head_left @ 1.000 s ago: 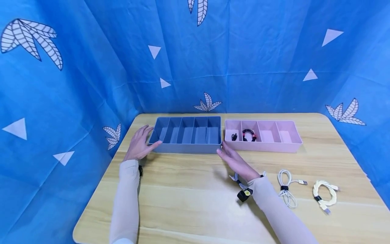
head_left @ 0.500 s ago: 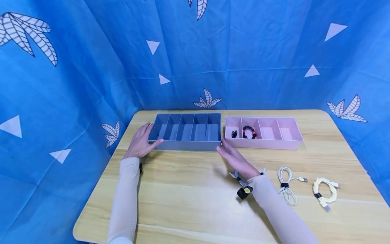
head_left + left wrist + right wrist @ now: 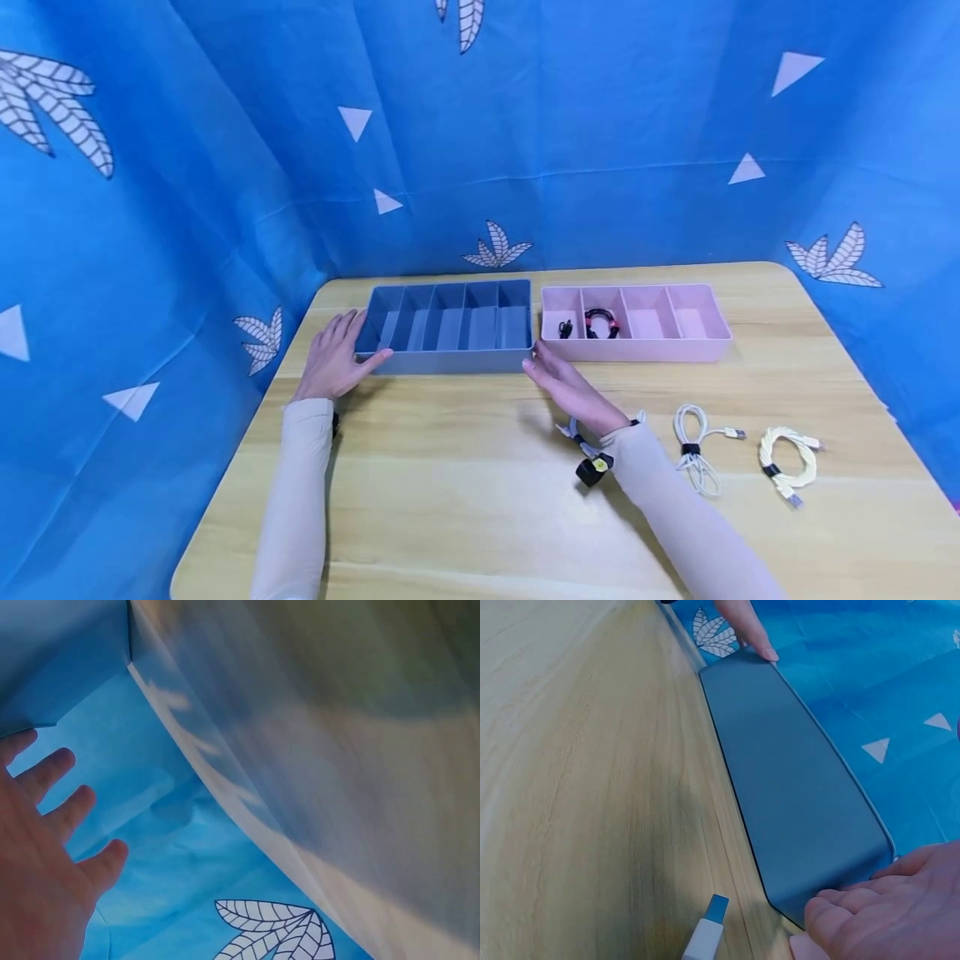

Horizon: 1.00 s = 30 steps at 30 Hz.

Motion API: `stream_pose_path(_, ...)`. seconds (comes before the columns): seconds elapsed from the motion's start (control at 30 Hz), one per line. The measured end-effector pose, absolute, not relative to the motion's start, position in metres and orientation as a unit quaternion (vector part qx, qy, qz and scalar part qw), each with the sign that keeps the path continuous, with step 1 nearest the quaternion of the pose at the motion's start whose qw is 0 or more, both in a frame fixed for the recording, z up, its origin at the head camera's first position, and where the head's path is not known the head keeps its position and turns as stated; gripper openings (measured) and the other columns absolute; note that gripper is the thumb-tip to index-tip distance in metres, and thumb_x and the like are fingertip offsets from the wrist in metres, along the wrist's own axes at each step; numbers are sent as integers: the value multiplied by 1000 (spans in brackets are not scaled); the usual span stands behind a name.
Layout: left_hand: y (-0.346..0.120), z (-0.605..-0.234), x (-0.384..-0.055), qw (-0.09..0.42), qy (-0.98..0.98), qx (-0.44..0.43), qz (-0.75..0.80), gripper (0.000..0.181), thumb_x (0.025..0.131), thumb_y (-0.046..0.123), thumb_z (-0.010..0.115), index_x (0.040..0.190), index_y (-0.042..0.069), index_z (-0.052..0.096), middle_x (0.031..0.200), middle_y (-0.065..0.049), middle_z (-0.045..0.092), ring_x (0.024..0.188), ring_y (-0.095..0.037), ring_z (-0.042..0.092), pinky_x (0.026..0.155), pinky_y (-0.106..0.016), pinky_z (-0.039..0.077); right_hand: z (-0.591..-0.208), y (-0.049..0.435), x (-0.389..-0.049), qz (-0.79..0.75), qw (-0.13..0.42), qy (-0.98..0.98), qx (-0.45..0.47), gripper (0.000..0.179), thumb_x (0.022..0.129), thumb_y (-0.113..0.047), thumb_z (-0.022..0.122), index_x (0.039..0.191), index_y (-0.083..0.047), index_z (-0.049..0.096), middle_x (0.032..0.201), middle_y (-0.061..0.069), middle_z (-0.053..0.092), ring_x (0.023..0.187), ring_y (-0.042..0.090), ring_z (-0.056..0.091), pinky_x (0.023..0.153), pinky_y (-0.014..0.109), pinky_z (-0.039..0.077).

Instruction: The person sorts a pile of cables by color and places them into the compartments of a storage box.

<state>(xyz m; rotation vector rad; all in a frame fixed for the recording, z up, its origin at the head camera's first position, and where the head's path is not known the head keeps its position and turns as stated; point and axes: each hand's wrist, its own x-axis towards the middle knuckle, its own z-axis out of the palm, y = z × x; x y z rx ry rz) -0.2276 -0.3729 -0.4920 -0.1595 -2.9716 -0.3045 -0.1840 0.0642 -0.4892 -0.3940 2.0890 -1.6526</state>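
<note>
A blue-grey divided organizer box (image 3: 450, 362) stands at the back of the table, its compartments bare. My left hand (image 3: 330, 360) is at its left end, thumb by the front wall and fingers spread along the side. At the front right corner is my right hand (image 3: 572, 390), fingers extended. The right wrist view shows those fingers (image 3: 840, 907) against the box's end wall (image 3: 810, 889). In the left wrist view, the left hand's fingers (image 3: 71, 806) are straight and apart, the uppermost near the box's lower edge. Neither hand curls round the box.
A pink divided box (image 3: 637, 350) stands right of the blue-grey one, holding a small black cable (image 3: 566, 329) and a coiled black-and-red cable (image 3: 615, 327). White cable (image 3: 697, 471) and cream cable (image 3: 767, 454) lie front right. Another cable (image 3: 576, 435) is partly under the right wrist. Blue curtain (image 3: 637, 125) surrounds the table.
The head view has shifted slightly, so the scene sits a little further left. Both hands and both boxes keep their places relative to each other.
</note>
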Motion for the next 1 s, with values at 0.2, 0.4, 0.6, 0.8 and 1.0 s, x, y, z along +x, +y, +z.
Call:
stream_pose_path(0.2,-373,-498,-224,62,-993,-46,-95,102,82,81,48,159,23,17,163,-14,24,150,-43,17,116,-69,15,-492,63,-180,-593,217,764,-137,88,97,-63,44,160,-20,1,168,5,6,155,31,13,124,53,14)
stream_pose_path(0.4,-372,-498,-228,59,-992,-50,-100,103,82,82,46,160,23,15,163,-15,24,150,-43,17,116,-69,15,-488,64,-180,-565,170,793,-152,92,95,-62,50,160,-15,6,167,7,12,153,31,19,124,47,19)
stream_pose_path(0.6,-379,-492,-230,61,-993,-44,-95,103,83,81,46,160,21,13,163,-17,23,150,-45,16,115,-70,14,-469,68,-181,-522,114,824,-191,82,96,-55,53,156,-8,24,161,13,32,146,34,36,120,48,31)
stream_pose_path(0.8,-378,-491,-229,57,-993,-45,-96,103,83,81,46,160,19,14,163,-17,23,150,-45,15,115,-71,13,-453,82,-176,-517,62,828,-206,62,98,-40,59,147,-5,44,144,17,54,131,35,54,110,52,44)
stream_pose_path(1.0,-377,-493,-228,55,-993,-49,-96,103,84,81,45,160,19,14,162,-18,24,149,-45,16,115,-71,14,-441,103,-163,-496,24,850,-177,56,96,-40,61,143,-10,51,137,10,60,124,32,59,105,51,48)
